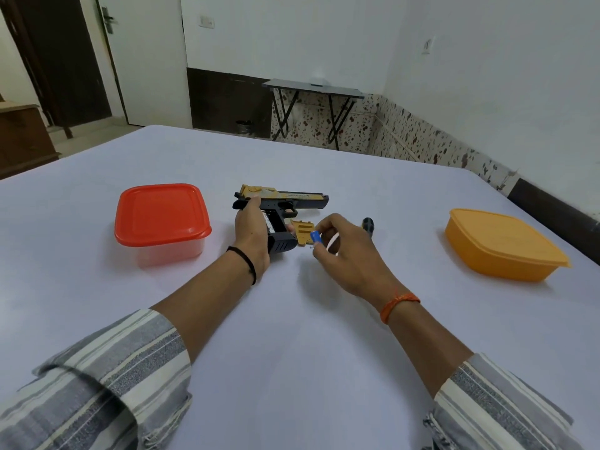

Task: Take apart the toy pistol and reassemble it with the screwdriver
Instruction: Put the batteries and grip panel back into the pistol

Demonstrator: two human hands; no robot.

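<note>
Though a strip of marking runs along the gold slide of the toy pistol point(281, 200), it is too small and blurred to read, and nothing else on the table point(292, 336) carries legible writing. Both forearms reach forward from striped sleeves rolled back, the left crossed by a black wrist band point(247, 263), the right by an orange thread band point(398, 305). The left hand point(251, 230) lies on the pistol's black grip, fingers wrapped around it and thumb up near the rear of the slide, pinning the pistol flat on its side on the white cloth, barrel pointing right. The right hand point(344, 251) hovers just beside the grip, palm down, fingers curled; thumb and forefinger pinch a small blue piece point(315, 237), and a white object shows under the other fingers, though what it is cannot be told. A gold grip panel point(303, 233) lies on the cloth touching the grip's right side, off the pistol. The screwdriver point(368, 223), only its dark handle end visible, lies behind the right hand. A red-lidded box point(162, 219) stands to the left, an orange-lidded box point(503, 245) well apart to the right
</note>
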